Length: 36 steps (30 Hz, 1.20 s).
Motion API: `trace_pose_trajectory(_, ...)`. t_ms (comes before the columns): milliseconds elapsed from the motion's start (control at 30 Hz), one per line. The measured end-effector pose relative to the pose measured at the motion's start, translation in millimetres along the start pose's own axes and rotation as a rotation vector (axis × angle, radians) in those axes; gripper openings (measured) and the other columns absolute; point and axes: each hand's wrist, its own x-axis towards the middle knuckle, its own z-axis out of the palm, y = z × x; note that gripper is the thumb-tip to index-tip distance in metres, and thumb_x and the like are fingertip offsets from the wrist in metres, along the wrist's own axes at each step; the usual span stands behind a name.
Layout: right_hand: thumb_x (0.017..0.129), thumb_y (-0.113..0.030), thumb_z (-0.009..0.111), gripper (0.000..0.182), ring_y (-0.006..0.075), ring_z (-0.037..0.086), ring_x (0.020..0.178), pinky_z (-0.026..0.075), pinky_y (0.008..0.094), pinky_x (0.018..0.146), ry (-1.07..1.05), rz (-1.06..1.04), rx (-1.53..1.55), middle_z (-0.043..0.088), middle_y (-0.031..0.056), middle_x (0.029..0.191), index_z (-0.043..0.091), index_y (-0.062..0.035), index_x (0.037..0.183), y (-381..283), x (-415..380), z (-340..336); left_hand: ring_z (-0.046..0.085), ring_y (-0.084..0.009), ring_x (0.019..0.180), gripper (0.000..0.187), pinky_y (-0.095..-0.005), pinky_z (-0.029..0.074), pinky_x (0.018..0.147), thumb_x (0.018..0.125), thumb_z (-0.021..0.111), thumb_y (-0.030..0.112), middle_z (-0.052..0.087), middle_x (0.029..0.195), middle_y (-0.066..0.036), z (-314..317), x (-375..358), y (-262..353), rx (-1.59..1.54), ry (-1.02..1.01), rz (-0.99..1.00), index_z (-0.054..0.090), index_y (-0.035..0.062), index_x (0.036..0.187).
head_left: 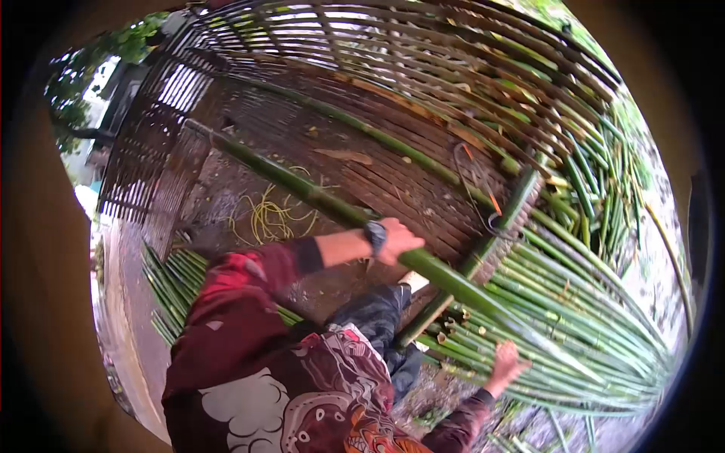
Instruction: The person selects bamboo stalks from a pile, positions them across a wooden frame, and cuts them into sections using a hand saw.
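A long green bamboo pole [302, 189] runs diagonally from the upper left to the lower right. My left hand [396, 240], with a dark watch at the wrist, is wrapped over the pole near its middle. Lower right, my right hand [510, 366] has its fingers apart, over a large bundle of thin green bamboo stems [581, 309]. That hand appears free of the pole. The pole's right part lies across the stems and looks blurred. Beneath it, a thick bamboo crosspiece [516, 204] stands at an angle to it.
A bow saw with orange parts [492, 202] rests by the crosspiece. Yellow cord [270, 217] lies coiled on the ground. A slatted bamboo frame [423, 38] spans the top. Another pole [362, 130] lies beyond, and more green stems [181, 279] lie at left.
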Motion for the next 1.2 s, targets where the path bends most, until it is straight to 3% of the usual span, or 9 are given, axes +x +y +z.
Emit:
trace_pose_trajectory(100, 0.077, -0.092, 0.053, 0.14, 0.0365, 0.02, 0.155, 0.023, 0.0543, 0.125, 0.367, -0.289, 0.007, 0.011, 0.0262, 0.169, 0.001, 0.0081, 0.16, -116, 31, -12, 0.063, -0.0274, 0.105, 0.044, -0.0451, 0.046, 0.09, 0.074, 0.077, 0.028, 0.07, 0.098, -0.004, -32, -119, -83, 0.053, -0.101, -0.198, 0.061, 0.0218, 0.114)
trace_pose_trajectory(267, 0.093, -0.054, 0.062, 0.071, 0.0316, 0.06, 0.118, 0.048, 0.052, 0.106, 0.421, -0.369, -0.2, 0.058, 0.0192, 0.137, 0.049, -0.0061, 0.144, -104, 88, -17, 0.053, -0.0299, 0.127, 0.055, -0.0579, 0.036, 0.112, 0.067, 0.085, 0.029, 0.066, 0.116, -0.002, -29, -202, -156, 0.087, -0.049, -0.271, 0.063, 0.0251, 0.117)
trace_pose_trajectory(400, 0.094, -0.05, 0.061, 0.058, 0.0316, 0.061, 0.113, 0.05, 0.0528, 0.101, 0.228, -0.388, -0.377, 0.061, 0.015, 0.128, 0.056, -0.0061, 0.132, -6, 119, 10, 0.01, -0.0443, 0.157, 0.103, -0.0723, 0.011, 0.122, 0.075, 0.084, 0.022, 0.022, 0.17, -0.013, 16, -180, -226, 0.75, 0.019, -0.841, 0.03, 0.0368, 0.161)
trace_pose_trajectory(500, 0.098, -0.049, 0.058, 0.054, 0.0311, 0.061, 0.108, 0.051, 0.0507, 0.098, 0.143, -0.132, -0.107, 0.062, 0.015, 0.124, 0.055, -0.0064, 0.131, 94, 107, 89, 0.05, -0.0342, 0.124, 0.062, -0.0606, 0.043, 0.1, 0.071, 0.078, 0.025, 0.06, 0.123, -0.011, -42, -89, -132, 0.236, 0.168, -0.578, 0.055, 0.0229, 0.128)
trace_pose_trajectory(633, 0.099, -0.058, 0.057, 0.06, 0.0284, 0.058, 0.11, 0.047, 0.0499, 0.098, 0.005, 0.072, -0.055, 0.061, 0.0111, 0.124, 0.057, -0.0097, 0.135, 205, 59, 176, 0.041, -0.0402, 0.147, 0.053, -0.0715, 0.014, 0.122, 0.103, 0.042, 0.032, 0.056, 0.147, -0.015, 112, 32, -63, 0.258, 0.323, -0.262, 0.04, 0.0279, 0.156)
trace_pose_trajectory(700, 0.095, -0.066, 0.06, 0.067, 0.0277, 0.052, 0.121, 0.04, 0.0518, 0.104, -0.044, 0.224, -0.055, 0.057, 0.0051, 0.134, 0.055, -0.0168, 0.14, 229, 30, 186, 0.056, -0.0303, 0.125, 0.036, -0.059, 0.037, 0.11, 0.095, 0.054, 0.024, 0.067, 0.119, -0.008, 122, 66, -65, 0.188, 0.305, -0.388, 0.061, 0.0231, 0.13)
trace_pose_trajectory(800, 0.081, -0.078, 0.067, 0.082, 0.0305, 0.049, 0.127, 0.037, 0.0566, 0.107, 0.001, 0.188, -0.029, 0.054, 0.0077, 0.137, 0.055, -0.0193, 0.138, 193, -2, 172, 0.061, -0.022, 0.101, 0.018, -0.0452, 0.045, 0.092, 0.085, 0.064, 0.016, 0.067, 0.093, 0.001, 129, 50, -106, 0.161, 0.404, -0.351, 0.068, 0.0222, 0.102)
trace_pose_trajectory(933, 0.086, -0.073, 0.067, 0.077, 0.0219, 0.06, 0.096, 0.049, 0.0405, 0.08, 0.27, -0.029, 0.032, 0.064, 0.0092, 0.116, 0.058, -0.0124, 0.132, 73, 105, 34, 0.058, -0.0232, 0.103, 0.026, -0.0477, 0.042, 0.097, 0.08, 0.066, 0.011, 0.062, 0.092, 0.001, 141, 17, -143, 0.177, 0.424, -0.226, 0.065, 0.0207, 0.104)
trace_pose_trajectory(1200, 0.098, -0.046, 0.063, 0.043, 0.0306, 0.064, 0.097, 0.052, 0.0482, 0.088, 0.335, -0.002, -0.047, 0.068, 0.0131, 0.116, 0.062, -0.0085, 0.118, 50, 180, -23, 0.057, -0.0238, 0.104, 0.031, -0.0467, 0.043, 0.097, 0.074, 0.072, 0.013, 0.063, 0.095, 0.001, 138, 22, -185, 0.286, 0.458, -0.23, 0.065, 0.0208, 0.103)
